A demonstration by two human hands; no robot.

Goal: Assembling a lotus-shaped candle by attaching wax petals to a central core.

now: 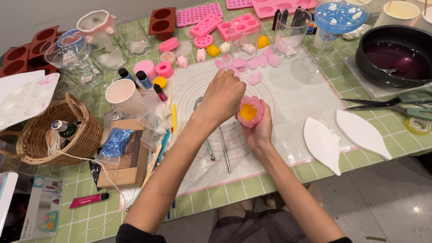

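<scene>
My right hand [258, 130] cups a pink wax flower [250, 111] with a yellow centre, held just above the translucent work mat [288, 96]. My left hand [223, 94] is closed over the flower's left side, its fingers pinching at the petals. Loose pink petals [254, 63] lie on the mat's far edge, beyond both hands. Two thin metal tools [224, 150] rest on the mat below my left wrist.
Two white leaf-shaped pieces [342, 137] lie at the right. Scissors [396, 105], a tape roll [418, 125] and a dark pot of purple liquid [396, 56] sit far right. Pink silicone moulds [216, 22], glasses, a paper cup [122, 94], small bottles and a wicker basket [58, 130] crowd the left and back.
</scene>
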